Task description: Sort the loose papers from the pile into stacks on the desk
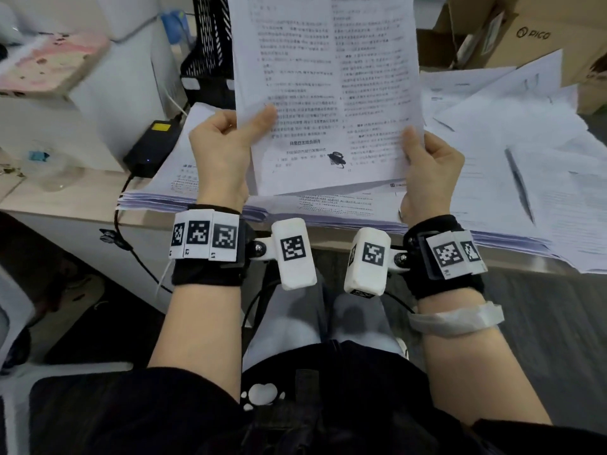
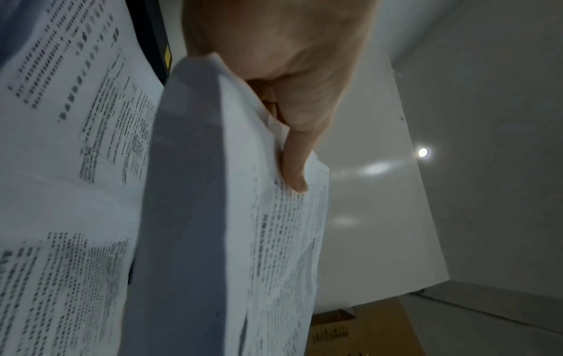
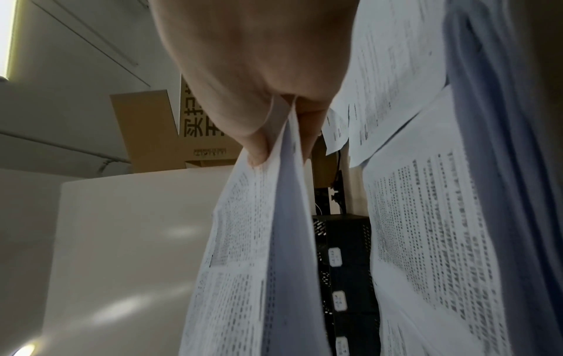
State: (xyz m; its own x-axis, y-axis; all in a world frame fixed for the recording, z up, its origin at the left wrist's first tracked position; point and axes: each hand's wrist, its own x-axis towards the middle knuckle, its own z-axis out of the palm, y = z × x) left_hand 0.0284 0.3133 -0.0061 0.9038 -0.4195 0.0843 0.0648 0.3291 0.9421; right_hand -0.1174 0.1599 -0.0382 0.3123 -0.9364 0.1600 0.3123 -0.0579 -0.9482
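Upright, the printed sheets (image 1: 328, 93) rise from pinching left hand (image 1: 223, 149) and right hand (image 1: 430, 169)

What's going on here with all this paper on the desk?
A person is sorting printed pages. The left hand and the right hand each pinch a lower corner of a printed sheet, thumbs on its face, holding it up above a stack of papers at the desk's front edge. More loose papers are spread out to the right. A black mesh tray stands behind the raised sheet.
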